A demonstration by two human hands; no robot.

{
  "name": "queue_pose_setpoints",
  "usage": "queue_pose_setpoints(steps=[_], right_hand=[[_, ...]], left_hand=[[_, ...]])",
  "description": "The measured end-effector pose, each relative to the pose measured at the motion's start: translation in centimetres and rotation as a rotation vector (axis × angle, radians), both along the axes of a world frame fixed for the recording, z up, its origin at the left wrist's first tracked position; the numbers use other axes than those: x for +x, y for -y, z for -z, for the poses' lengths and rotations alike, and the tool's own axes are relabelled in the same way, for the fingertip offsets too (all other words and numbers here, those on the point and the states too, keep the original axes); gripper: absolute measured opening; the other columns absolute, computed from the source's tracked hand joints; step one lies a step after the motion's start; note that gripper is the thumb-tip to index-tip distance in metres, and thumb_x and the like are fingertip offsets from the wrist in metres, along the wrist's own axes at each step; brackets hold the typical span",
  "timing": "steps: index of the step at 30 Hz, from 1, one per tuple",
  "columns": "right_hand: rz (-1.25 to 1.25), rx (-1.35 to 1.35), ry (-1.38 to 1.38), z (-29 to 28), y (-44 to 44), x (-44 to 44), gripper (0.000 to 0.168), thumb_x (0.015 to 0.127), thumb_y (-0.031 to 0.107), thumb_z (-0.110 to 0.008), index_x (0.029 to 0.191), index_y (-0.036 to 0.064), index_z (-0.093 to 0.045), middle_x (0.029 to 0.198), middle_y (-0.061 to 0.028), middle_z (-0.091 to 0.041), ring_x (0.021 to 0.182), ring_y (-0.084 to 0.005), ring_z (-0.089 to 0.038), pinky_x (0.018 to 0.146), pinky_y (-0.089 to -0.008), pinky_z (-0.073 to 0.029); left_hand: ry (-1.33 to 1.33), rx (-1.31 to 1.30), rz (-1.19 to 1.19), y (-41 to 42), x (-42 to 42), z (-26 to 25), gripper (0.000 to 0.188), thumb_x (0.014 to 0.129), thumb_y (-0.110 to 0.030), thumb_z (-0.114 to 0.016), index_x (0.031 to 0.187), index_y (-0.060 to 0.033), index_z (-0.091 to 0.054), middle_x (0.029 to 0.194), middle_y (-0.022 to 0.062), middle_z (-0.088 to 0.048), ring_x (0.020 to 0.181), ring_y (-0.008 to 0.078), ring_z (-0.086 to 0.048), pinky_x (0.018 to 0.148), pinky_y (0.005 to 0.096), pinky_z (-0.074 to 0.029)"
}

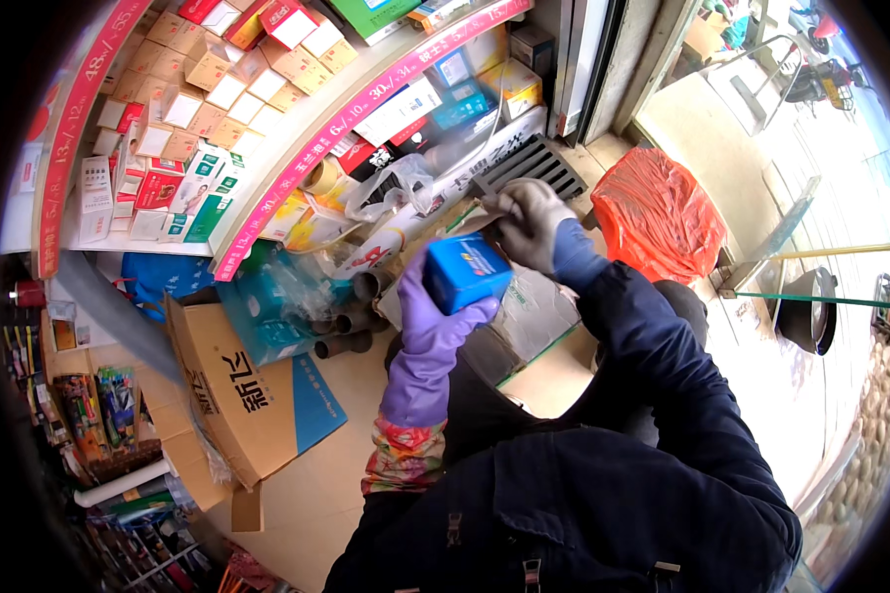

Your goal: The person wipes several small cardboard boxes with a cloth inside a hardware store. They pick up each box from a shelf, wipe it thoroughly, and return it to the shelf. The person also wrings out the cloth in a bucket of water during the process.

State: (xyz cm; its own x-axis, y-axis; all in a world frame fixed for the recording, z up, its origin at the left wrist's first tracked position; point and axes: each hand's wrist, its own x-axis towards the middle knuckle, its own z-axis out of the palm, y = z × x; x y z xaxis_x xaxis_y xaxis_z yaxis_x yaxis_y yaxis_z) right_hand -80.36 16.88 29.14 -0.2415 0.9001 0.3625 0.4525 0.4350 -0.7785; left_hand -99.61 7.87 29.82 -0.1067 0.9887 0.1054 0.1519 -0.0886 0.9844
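Observation:
My left hand (439,319), in a purple rubber glove with a flowered cuff, grips a small blue box (467,273) from its side and near edge. The box is tilted, with printing on the face towards me. Just beyond its upper right corner is my right hand (532,222), in a pale grey work glove with the fingers curled. Something thin and greyish shows by those fingertips; whether they pinch it is unclear. Below both hands, between my knees, lies a worn grey board or flattened carton (538,315) with a green edge.
Shelves of small boxes (226,89) curve along the left and front. An open cardboard carton (245,393) stands at left beside dark pipe pieces (348,331). Ahead lies a black slotted grate (530,174); at right are a red plastic bag (656,215) and a glass edge (816,299).

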Motion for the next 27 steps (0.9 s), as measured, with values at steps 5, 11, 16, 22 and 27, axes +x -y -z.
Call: queue_pose_setpoints(steps=[5, 11, 16, 22, 27], right_hand=[[-0.358, -0.669, -0.982, -1.3, 0.5, 0.1, 0.039, 0.1, 0.025, -0.057, 0.128, 0.0, -0.05, 0.113, -0.0076, -0.062, 0.105, -0.0093, -0.057, 0.086, -0.0253, -0.05], [-0.915, -1.368, -1.825, 0.1, 3.2, -3.0, 0.032, 0.103, 0.013, -0.048, 0.135, 0.005, -0.047, 0.123, -0.0057, -0.056, 0.113, -0.0133, -0.054, 0.094, -0.0254, -0.046], [-0.623, -0.631, -0.523, -0.9, 5.0, -1.5, 0.017, 0.1, 0.015, -0.053, 0.109, 0.003, -0.061, 0.092, -0.0041, -0.063, 0.081, -0.0139, -0.061, 0.066, -0.0251, -0.05], [-0.364, -0.454, -0.615, -3.5, 4.2, -2.1, 0.019, 0.101, 0.018, -0.051, 0.109, 0.004, -0.061, 0.086, -0.0104, -0.06, 0.088, -0.0215, -0.059, 0.08, -0.0335, -0.047], [-0.251, 0.052, -0.302, -1.6, 3.6, -2.5, 0.031, 0.1, 0.02, -0.053, 0.127, 0.005, -0.057, 0.121, -0.0154, -0.059, 0.114, -0.0261, -0.052, 0.103, -0.0346, -0.038]], left_hand=[[0.388, -0.107, 0.041, -0.7, 0.1, 0.4, 0.076, 0.079, -0.025, -0.083, 0.139, -0.0041, -0.042, 0.13, 0.0105, -0.055, 0.113, 0.0206, -0.058, 0.1, 0.0399, -0.047], [0.786, -0.221, 0.045, -1.1, 1.8, -1.3, 0.071, 0.095, -0.052, -0.056, 0.146, -0.0051, -0.037, 0.142, 0.014, -0.048, 0.127, 0.0291, -0.052, 0.106, 0.045, -0.044], [0.794, -0.365, -0.534, -2.1, -2.7, 1.7, 0.077, 0.088, -0.059, -0.062, 0.144, -0.0092, -0.043, 0.14, 0.0107, -0.051, 0.126, 0.0289, -0.052, 0.105, 0.0454, -0.044], [0.368, -0.019, -0.25, -2.8, -1.9, 2.6, 0.069, 0.086, -0.037, -0.076, 0.137, -0.0022, -0.046, 0.128, 0.0102, -0.058, 0.112, 0.0196, -0.059, 0.096, 0.0324, -0.049], [0.812, -0.117, -0.221, -1.9, 2.5, 3.2, 0.056, 0.093, -0.039, -0.066, 0.133, -0.0045, -0.047, 0.127, 0.0095, -0.055, 0.112, 0.0182, -0.056, 0.093, 0.0344, -0.049]])
